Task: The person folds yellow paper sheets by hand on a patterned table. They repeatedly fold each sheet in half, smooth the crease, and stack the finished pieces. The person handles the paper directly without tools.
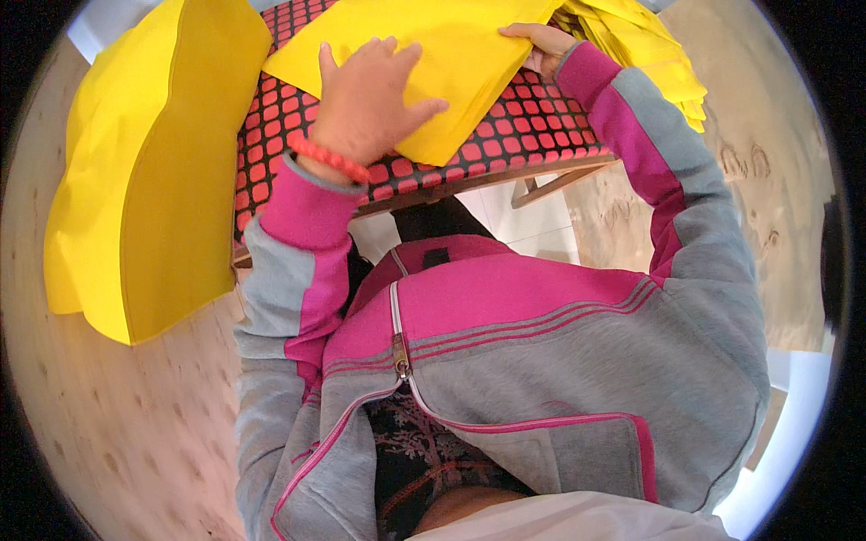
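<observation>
A flat yellow fabric piece (465, 90), its layered edge showing at the right, lies at an angle on the table. My left hand (372, 101), a red beaded bracelet at its wrist, rests palm down on this piece with fingers spread. At the piece's right edge is my right hand (544, 47), thumb on top and the other fingers partly hidden underneath, gripping that edge. Just beyond my right hand lies a heap of yellow fabric pieces (654, 54), folded and overlapping.
A red-and-black patterned cover (280, 131) lies over the wooden-framed table. Large yellow fabric sheets (171, 180) hang down over its left side. Wood-patterned flooring (171, 406) shows at both sides, and pale tiles (541, 221) show below the table.
</observation>
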Motion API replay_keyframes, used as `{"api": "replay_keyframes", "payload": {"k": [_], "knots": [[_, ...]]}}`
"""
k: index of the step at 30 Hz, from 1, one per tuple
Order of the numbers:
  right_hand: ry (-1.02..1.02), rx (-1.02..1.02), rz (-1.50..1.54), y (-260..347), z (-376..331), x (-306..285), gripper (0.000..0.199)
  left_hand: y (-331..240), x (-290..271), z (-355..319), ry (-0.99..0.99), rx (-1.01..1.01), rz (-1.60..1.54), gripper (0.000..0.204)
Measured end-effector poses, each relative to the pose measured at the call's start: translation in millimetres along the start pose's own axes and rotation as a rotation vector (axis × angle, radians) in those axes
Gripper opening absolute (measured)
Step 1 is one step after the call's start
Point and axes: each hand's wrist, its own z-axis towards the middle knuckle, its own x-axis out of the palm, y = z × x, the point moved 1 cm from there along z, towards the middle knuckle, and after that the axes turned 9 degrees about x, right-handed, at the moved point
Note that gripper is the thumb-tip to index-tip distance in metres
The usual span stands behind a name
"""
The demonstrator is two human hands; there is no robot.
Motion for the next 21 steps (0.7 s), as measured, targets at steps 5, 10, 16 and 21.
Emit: {"api": "replay_keyframes", "payload": {"k": [5,10,16,21], "knots": [[0.038,0.003,0.204,-21.9,-41.2,27.6,0.032,-74.1,-7.2,-13.3,-0.03,-0.001,0.111,0.067],[0.072,-0.032,0.297,-41.8,-63.7,35.6,0.038,-89.4,11.6,8.3,-0.094,-0.039,0.386,0.053],[0.168,-0.083,0.396,-54.1,-69.6,40.7,0.04,-104.5,25.9,5.3,-0.128,-0.027,0.406,0.043],[0.149,-0.12,0.431,-54.8,-72.8,54.1,0.04,-107.7,30.5,24.1,-0.132,-0.027,0.489,0.025]]}}
